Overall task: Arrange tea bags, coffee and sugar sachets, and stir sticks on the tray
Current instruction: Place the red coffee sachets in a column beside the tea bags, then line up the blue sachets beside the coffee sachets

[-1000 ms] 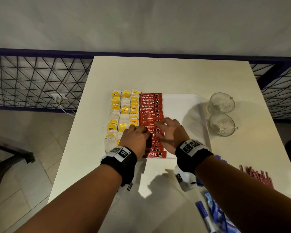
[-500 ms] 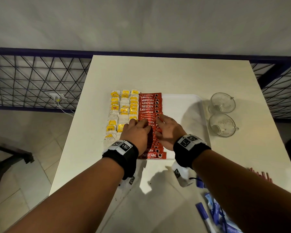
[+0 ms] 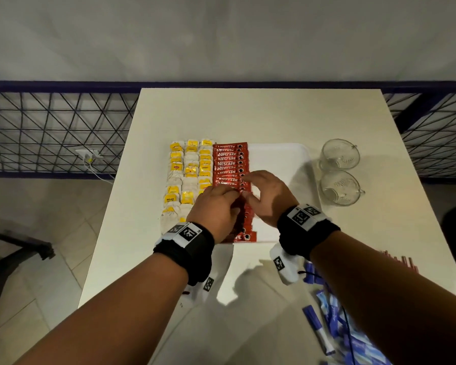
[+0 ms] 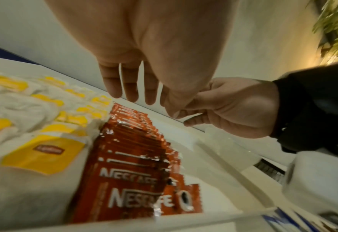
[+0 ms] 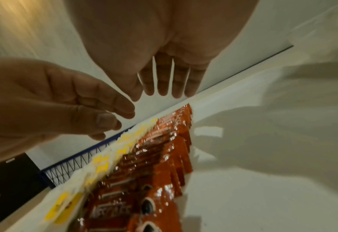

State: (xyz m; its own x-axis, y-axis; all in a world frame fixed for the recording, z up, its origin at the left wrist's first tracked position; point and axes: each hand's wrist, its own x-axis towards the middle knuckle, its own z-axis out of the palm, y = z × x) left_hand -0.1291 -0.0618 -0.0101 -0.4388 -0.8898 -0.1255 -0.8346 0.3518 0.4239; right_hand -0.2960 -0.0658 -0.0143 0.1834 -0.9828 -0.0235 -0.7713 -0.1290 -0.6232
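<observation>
A white tray [image 3: 277,164] lies mid-table. Its left part holds three columns of yellow-tagged tea bags [image 3: 190,175], and beside them runs a column of overlapping red coffee sachets [image 3: 229,162]. My left hand [image 3: 216,204] and right hand [image 3: 267,196] hover side by side over the middle of that red column. The left wrist view shows my left fingers [image 4: 128,87] hanging relaxed above the sachets [image 4: 136,157], holding nothing. My right fingers [image 5: 168,81] are likewise loose and empty. Blue sugar sachets [image 3: 332,320] and red stir sticks [image 3: 400,260] lie on the table at the near right.
Two clear glass cups [image 3: 338,158] [image 3: 340,188] stand right of the tray. The tray's right half is bare white. A dark mesh railing [image 3: 50,133] runs behind the table, and the table's left edge drops to a tiled floor.
Both hands have slid away from me along the red sachet column, from its near end to about its middle, staying close together.
</observation>
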